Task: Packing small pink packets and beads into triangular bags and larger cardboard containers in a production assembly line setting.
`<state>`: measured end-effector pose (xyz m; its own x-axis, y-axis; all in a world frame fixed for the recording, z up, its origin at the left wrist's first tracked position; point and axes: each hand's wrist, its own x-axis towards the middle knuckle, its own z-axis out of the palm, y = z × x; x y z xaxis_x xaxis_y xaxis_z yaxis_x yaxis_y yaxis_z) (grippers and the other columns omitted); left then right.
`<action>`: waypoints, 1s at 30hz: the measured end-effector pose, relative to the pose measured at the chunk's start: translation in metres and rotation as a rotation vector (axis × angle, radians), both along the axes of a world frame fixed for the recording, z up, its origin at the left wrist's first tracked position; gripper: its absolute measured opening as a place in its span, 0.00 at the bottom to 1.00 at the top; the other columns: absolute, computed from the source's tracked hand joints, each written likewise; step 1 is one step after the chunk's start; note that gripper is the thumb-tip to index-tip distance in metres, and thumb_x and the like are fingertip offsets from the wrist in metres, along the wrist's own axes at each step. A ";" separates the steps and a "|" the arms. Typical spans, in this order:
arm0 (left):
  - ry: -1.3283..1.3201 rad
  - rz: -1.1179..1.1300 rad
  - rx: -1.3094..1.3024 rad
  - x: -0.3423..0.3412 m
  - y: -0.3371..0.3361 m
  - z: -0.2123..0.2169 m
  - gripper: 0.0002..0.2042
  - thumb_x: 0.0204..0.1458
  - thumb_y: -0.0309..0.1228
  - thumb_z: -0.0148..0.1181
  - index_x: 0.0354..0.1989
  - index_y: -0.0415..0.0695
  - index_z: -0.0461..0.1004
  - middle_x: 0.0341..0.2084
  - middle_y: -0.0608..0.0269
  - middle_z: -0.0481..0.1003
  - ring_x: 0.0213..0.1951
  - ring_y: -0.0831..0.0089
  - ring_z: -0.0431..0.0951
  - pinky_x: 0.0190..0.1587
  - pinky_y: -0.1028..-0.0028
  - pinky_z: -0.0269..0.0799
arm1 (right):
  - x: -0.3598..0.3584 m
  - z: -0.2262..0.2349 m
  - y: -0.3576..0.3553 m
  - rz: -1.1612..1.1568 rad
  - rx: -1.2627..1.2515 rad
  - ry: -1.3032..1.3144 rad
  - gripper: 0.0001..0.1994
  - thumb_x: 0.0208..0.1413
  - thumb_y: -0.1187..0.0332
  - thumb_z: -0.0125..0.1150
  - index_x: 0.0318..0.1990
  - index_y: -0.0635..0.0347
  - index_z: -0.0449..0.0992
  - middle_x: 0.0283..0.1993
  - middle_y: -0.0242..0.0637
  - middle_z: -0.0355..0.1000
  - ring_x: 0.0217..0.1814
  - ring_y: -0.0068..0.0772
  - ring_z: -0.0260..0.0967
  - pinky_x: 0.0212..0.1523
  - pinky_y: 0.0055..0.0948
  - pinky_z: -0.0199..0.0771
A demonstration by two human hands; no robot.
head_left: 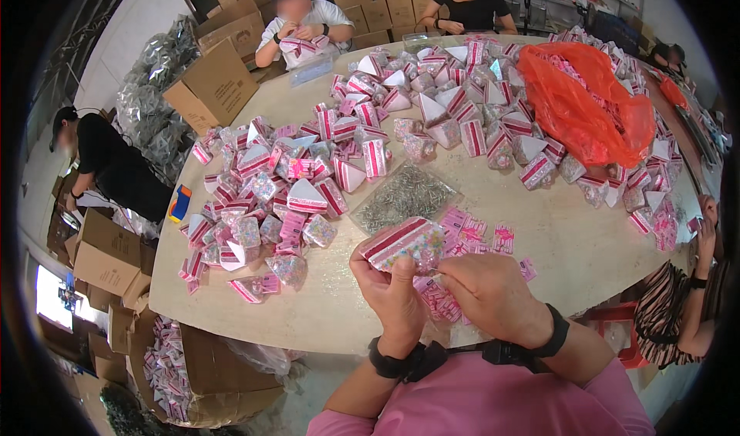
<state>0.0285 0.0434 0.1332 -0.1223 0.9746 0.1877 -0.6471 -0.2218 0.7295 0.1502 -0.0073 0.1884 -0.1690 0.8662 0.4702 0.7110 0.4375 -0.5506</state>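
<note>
Near the table's front edge, my left hand is wrapped round a cake-slice-shaped toy. It has pink and white layers and a clear, speckled side facing up. At the toy's right end, my right hand is closed in a pinch; whatever is between its fingertips is too small to make out. Just beyond the toy lies a clear tray heaped with small metal pins or fasteners. Small pink printed cards are scattered beside and under my hands.
Piles of similar cake-slice toys cover the table's left and far sides. An orange-red plastic bag lies at right. Several people work around the table. A carton stands at far left; another, holding toys, is below the left edge.
</note>
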 end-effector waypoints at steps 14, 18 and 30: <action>0.067 -0.046 0.005 0.003 0.001 -0.012 0.23 0.52 0.28 0.60 0.52 0.39 0.56 0.47 0.53 0.67 0.48 0.67 0.72 0.50 0.68 0.70 | 0.005 -0.005 0.000 -0.024 0.002 -0.006 0.07 0.44 0.71 0.59 0.27 0.60 0.66 0.23 0.40 0.67 0.25 0.45 0.68 0.24 0.40 0.67; 0.112 0.010 0.057 0.004 0.002 -0.013 0.25 0.51 0.31 0.62 0.52 0.38 0.56 0.47 0.54 0.67 0.48 0.67 0.71 0.49 0.68 0.71 | 0.005 -0.006 0.001 -0.015 -0.012 -0.001 0.07 0.43 0.71 0.59 0.27 0.60 0.66 0.23 0.40 0.67 0.25 0.45 0.68 0.24 0.40 0.67; 0.203 0.088 0.140 0.001 0.003 -0.017 0.34 0.44 0.33 0.70 0.54 0.38 0.52 0.52 0.52 0.61 0.53 0.65 0.67 0.56 0.66 0.65 | 0.000 -0.013 0.003 -0.065 -0.122 0.184 0.04 0.48 0.72 0.54 0.31 0.62 0.71 0.25 0.45 0.69 0.28 0.48 0.70 0.26 0.41 0.68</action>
